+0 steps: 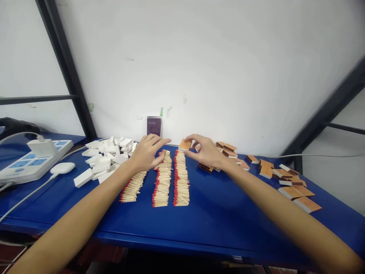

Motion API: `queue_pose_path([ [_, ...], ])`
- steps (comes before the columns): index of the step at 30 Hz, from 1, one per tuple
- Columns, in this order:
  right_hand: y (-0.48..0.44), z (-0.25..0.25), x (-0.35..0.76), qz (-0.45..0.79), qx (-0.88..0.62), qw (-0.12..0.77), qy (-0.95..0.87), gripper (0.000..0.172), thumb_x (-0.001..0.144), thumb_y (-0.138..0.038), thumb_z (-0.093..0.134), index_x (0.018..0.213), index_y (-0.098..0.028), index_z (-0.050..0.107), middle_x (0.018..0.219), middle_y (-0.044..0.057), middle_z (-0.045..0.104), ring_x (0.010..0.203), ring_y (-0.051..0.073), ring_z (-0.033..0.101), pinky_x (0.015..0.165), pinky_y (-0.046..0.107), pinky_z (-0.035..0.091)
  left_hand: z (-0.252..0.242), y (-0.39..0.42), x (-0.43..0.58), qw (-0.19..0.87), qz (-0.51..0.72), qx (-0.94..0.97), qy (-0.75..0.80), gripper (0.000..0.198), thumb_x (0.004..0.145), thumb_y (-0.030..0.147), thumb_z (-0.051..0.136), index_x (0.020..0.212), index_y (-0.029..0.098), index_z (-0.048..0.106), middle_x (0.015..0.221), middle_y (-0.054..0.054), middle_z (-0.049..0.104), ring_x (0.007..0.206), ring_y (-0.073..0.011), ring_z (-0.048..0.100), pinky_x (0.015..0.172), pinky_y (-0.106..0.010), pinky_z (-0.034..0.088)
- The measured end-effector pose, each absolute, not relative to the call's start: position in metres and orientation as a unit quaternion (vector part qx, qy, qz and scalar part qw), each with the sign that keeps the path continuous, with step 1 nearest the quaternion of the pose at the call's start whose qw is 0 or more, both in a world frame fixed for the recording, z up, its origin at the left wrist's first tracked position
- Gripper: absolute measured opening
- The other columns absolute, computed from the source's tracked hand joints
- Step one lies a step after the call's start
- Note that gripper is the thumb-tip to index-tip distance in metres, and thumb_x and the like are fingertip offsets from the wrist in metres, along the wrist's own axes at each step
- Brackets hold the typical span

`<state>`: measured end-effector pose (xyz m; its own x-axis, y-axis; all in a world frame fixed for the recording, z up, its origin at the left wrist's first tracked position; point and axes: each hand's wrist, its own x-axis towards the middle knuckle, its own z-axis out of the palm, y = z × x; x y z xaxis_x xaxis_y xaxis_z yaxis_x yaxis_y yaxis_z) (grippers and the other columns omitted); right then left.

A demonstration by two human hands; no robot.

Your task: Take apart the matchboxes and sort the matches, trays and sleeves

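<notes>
My right hand (203, 149) pinches an orange matchbox (185, 145) between thumb and fingers, just above the far end of the right-hand row of matches (181, 180). My left hand (149, 152) is over the middle row of matches (162, 184), thumb and fingers apart, with nothing visible between them. A third row of matches (133, 187) lies partly under my left wrist. All the rows have their red heads towards the left. Beyond my left hand is a heap of white matchbox trays (104, 158).
Several orange matchboxes (228, 149) are heaped behind my right hand, with more matchboxes (296, 190) at the right. A phone (154, 125) leans against the wall. A power strip (34, 161), a white charging case (62, 168) and cables occupy the left of the blue table (216, 224).
</notes>
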<state>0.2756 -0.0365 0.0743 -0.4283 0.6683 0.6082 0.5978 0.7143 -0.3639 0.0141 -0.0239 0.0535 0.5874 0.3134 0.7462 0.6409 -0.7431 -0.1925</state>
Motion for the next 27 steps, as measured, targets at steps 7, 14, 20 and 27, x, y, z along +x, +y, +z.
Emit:
queue_pose_path([
  [7,-0.026,0.061,0.236,0.315,-0.306,0.392,-0.809,0.065,0.074,-0.030,0.079,0.133,-0.019,0.054,0.118,0.013,0.068,0.099,0.025,0.070,0.088,0.046,0.060,0.038,-0.023,0.019,0.205,-0.350,-0.869,-0.282,0.047,0.090,0.031,0.057,0.135,0.016,0.053,0.107,-0.011,0.066,0.099,-0.0264,0.059,0.086,-0.039,0.044],
  [14,-0.029,0.065,0.237,0.372,-0.294,0.352,-0.807,0.058,0.077,-0.021,0.073,0.128,-0.026,0.045,0.108,0.006,0.070,0.075,0.018,0.071,0.073,0.040,0.063,0.033,-0.020,0.020,0.143,-0.401,-0.855,-0.298,0.057,0.086,0.029,0.064,0.139,0.020,0.048,0.123,-0.010,0.066,0.111,-0.0275,0.060,0.092,-0.043,0.047],
  [20,-0.029,0.054,0.232,0.056,-0.303,0.417,-0.855,0.056,0.085,-0.020,0.062,0.139,-0.025,0.047,0.124,0.009,0.066,0.087,0.021,0.070,0.083,0.043,0.060,0.033,-0.018,0.019,0.141,-0.472,-0.824,-0.279,0.058,0.084,0.021,0.065,0.139,0.021,0.047,0.128,-0.012,0.064,0.116,-0.0265,0.061,0.097,-0.044,0.048],
  [27,-0.027,0.043,0.230,-0.118,-0.277,0.439,-0.846,0.068,0.088,-0.015,0.055,0.152,-0.022,0.035,0.145,0.014,0.052,0.132,0.030,0.052,0.108,0.051,0.049,0.032,-0.021,0.022,0.192,-0.495,-0.809,-0.251,0.061,0.088,0.020,0.062,0.146,0.021,0.043,0.124,-0.013,0.065,0.112,-0.0256,0.061,0.096,-0.043,0.049],
])
